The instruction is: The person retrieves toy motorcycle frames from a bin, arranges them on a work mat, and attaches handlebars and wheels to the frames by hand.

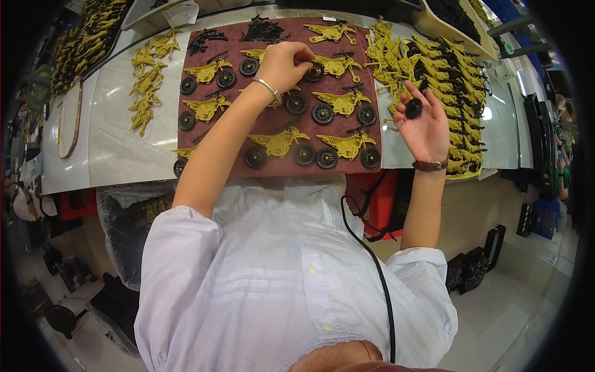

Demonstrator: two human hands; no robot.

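My left hand (284,67) reaches over the far middle of a maroon mat (238,170). Its thumb and fingers are closed on a black toy wheel (315,72) at the end of a yellow toy motorbike body (338,66). Whether that wheel is fixed to the body I cannot tell. Off the mat's right edge, my right hand (426,127) is turned palm up, with another black wheel (413,109) held at its curled fingers. Nearer me stand rows of yellow bikes with black wheels, such as this motorbike (347,146). My left forearm hides part of the rows.
Small black parts (261,29) lie in piles at the mat's far edge. Loose yellow bodies (147,87) lie left of the mat. To the right are more yellow bodies (387,59) and stacked rows of yellow-and-black pieces (455,99). A bin (427,26) stands far right.
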